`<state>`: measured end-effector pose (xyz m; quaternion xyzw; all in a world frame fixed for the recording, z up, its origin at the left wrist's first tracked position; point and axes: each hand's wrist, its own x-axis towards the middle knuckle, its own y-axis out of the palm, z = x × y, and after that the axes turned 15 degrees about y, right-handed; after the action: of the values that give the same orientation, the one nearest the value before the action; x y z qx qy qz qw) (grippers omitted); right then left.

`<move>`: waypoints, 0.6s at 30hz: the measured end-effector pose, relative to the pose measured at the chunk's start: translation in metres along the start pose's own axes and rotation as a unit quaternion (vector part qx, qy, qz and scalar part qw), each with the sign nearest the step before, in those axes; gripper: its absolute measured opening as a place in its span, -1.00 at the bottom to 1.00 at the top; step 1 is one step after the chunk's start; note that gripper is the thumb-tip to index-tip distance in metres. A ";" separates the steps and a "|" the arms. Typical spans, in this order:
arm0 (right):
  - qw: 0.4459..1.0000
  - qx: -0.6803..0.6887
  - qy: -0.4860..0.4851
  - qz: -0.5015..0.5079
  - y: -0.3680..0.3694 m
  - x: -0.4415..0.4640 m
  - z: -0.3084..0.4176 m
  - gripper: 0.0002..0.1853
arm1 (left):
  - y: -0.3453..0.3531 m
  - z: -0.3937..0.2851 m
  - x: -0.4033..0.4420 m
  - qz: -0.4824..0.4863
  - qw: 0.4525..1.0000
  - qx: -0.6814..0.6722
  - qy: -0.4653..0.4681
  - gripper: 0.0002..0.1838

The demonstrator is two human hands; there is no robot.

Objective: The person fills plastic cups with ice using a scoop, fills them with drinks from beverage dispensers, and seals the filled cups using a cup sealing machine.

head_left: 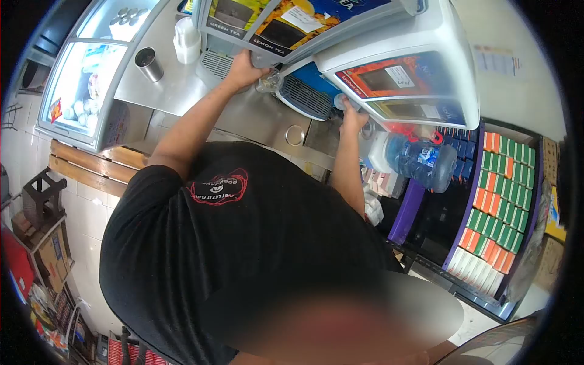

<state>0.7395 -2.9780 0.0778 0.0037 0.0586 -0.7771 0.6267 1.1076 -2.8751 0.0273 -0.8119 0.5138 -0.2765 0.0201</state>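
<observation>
My left hand (pixel 244 71) reaches to the lower edge of a tea dispenser with green tea and lemon tea labels (pixel 277 33). Its fingers are curled, with a clear plastic item (pixel 269 81) beside them; the grip is partly hidden. Under the lychee tea dispenser (pixel 392 76), my right hand (pixel 351 117) is closed near a small clear piece (pixel 339 101), and what it holds is unclear. Between the hands sits a blue drip tray with a dark grille (pixel 306 96). Another grey drip tray (pixel 214 66) lies left of my left hand.
A steel tumbler (pixel 149 65) and stacked white cups (pixel 187 41) stand on the steel counter (pixel 137 94). A lit glass freezer (pixel 82 85) is at left. A large water bottle (pixel 423 161) and a rack of small boxes (pixel 499 201) are at right.
</observation>
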 end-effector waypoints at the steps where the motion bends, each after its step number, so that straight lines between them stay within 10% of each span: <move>1: 0.999 0.002 0.037 -0.005 0.000 -0.004 0.007 -0.11 | 0.000 0.002 0.000 0.001 1.000 -0.012 -0.011 -0.10; 18: 0.987 -0.104 0.120 -0.028 0.000 -0.023 0.043 -0.17 | -0.023 -0.006 0.024 0.003 0.997 -0.062 0.034 -0.23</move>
<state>0.7470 -2.9595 0.1227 0.0300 0.2141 -0.7778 0.5902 1.1313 -2.8838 0.0497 -0.8000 0.5328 -0.2719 -0.0472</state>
